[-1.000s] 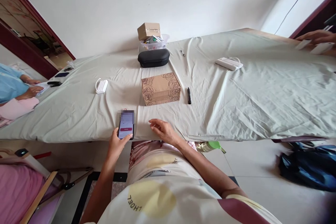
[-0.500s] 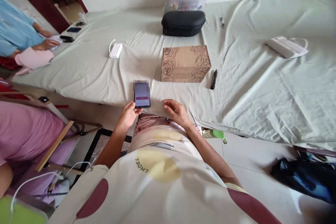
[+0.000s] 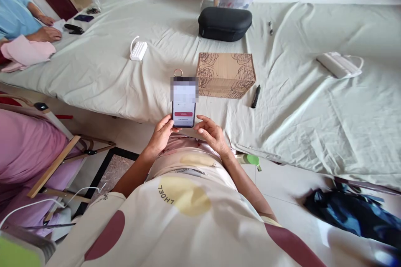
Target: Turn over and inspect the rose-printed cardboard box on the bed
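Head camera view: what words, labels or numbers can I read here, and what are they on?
"HOEL", upside down, on the person's shirt; more letters may hide in a fold.
Smaller print higher on the shirt: too small to read.
Screen of the phone in the left hand: blurred, unreadable.
The cardboard box: swirl drawings only, no words.

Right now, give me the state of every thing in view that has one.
phone, lit, held up
left hand, closed on phone
right hand, open, beside phone
patterned box, closed
black case, shut
clear tub, open, filled
black pen, lying flat
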Demonstrator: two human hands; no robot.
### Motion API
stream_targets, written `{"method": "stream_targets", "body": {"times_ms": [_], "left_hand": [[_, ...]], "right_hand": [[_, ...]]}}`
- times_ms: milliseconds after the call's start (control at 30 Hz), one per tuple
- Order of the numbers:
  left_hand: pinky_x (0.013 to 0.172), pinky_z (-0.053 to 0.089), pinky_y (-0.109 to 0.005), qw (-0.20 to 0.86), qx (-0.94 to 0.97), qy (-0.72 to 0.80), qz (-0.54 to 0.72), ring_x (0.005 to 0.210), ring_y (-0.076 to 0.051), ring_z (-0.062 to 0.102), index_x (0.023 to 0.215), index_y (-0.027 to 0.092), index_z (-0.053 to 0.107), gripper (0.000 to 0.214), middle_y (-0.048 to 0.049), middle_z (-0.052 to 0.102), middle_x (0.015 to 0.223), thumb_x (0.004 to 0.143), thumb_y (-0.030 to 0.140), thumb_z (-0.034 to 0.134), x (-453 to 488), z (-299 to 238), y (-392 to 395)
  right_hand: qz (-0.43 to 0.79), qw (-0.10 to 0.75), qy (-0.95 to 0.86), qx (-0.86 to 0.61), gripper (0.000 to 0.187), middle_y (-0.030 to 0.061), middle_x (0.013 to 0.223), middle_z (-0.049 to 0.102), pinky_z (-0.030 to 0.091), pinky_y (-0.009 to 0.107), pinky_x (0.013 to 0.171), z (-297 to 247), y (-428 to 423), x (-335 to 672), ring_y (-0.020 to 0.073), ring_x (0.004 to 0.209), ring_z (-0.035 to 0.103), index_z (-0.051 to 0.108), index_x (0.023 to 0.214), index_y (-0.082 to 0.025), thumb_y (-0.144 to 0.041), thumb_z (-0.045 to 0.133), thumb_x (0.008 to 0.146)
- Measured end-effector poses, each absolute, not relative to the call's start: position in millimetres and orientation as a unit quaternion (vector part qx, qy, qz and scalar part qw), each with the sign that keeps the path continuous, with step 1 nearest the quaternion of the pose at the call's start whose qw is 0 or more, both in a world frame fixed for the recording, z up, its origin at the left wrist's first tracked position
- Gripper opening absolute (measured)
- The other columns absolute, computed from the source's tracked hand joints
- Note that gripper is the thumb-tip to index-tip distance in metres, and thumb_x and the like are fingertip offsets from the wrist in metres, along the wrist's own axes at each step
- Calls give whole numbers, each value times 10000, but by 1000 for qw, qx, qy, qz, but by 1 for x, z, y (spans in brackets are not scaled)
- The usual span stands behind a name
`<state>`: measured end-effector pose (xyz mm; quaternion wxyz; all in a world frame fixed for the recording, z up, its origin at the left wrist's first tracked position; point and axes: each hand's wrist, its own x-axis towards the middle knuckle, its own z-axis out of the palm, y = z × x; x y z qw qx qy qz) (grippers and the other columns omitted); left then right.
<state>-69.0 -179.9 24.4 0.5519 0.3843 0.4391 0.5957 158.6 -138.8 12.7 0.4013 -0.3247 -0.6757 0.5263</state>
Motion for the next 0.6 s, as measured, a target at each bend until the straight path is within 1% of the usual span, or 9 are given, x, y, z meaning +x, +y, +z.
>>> {"method": "stream_targets", "body": {"times_ms": [100, 167, 233, 400, 500, 600], "left_hand": [[744, 559, -280, 556, 406, 429, 585, 941, -202, 735, 1240, 196, 714, 517, -95, 772, 1198, 880, 566, 756, -55, 26, -176], [743, 556, -286, 560, 414, 421, 581, 925, -204, 739, 1254, 202, 712, 520, -93, 771, 1190, 890, 572, 743, -49, 26, -175], [748, 554, -292, 565, 418, 414, 578, 918, -204, 739, 1274, 208, 708, 522, -92, 770, 1190, 904, 577, 724, -46, 26, -174], [780, 566, -313, 571, 434, 408, 565, 900, -203, 725, 1311, 212, 700, 539, -90, 766, 1197, 920, 584, 706, -42, 28, -173], [779, 566, -316, 566, 443, 413, 560, 862, -198, 719, 1317, 211, 698, 541, -82, 775, 1149, 928, 587, 696, -39, 30, -172], [771, 564, -305, 563, 447, 417, 556, 873, -195, 718, 1316, 212, 701, 534, -84, 773, 1176, 934, 586, 689, -37, 30, -171]], "right_hand": [[539, 418, -658, -318, 656, 28, 934, 703, 561, 338, 817, 9, -141, 163, 187, 859, 661, 525, 1476, -270, -623, 678, 945], [535, 436, -644, -331, 636, 8, 881, 677, 552, 322, 764, 5, -141, 164, 176, 796, 638, 540, 1441, -277, -622, 697, 931], [529, 445, -636, -341, 623, 1, 856, 663, 550, 321, 745, 1, -141, 163, 178, 776, 631, 560, 1394, -275, -642, 709, 912], [536, 434, -642, -334, 609, 26, 911, 703, 578, 377, 833, 0, -143, 161, 220, 874, 678, 588, 1325, -264, -669, 718, 890], [537, 446, -637, -327, 613, 44, 960, 725, 582, 383, 832, 3, -145, 162, 217, 867, 683, 588, 1325, -250, -662, 722, 891], [541, 453, -629, -326, 596, 48, 968, 738, 583, 366, 795, 6, -146, 163, 202, 826, 682, 591, 1304, -237, -658, 714, 900]]}}
